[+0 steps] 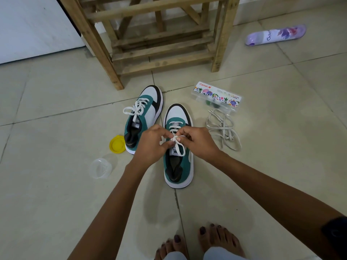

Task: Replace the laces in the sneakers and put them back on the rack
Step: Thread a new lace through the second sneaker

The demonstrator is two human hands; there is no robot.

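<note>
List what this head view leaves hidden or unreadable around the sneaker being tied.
- Knot on the right sneaker: the left hand and right hand cover the white lace, so its state is unclear.
- Paint box: contents blurred behind clear plastic, small print unreadable.
- Wooden rack: upper part cut off by the top edge.
- Spray can: label only partly legible.

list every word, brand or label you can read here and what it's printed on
"Camel", in red, on the clear plastic box beside the loose grey laces.
"Odon", cut off by the curve, on the purple spray can lying on the floor.
Small print and colour dots on the box label: too small to read.
Tongue labels on the left sneaker and right sneaker: blurred, unreadable.
</note>
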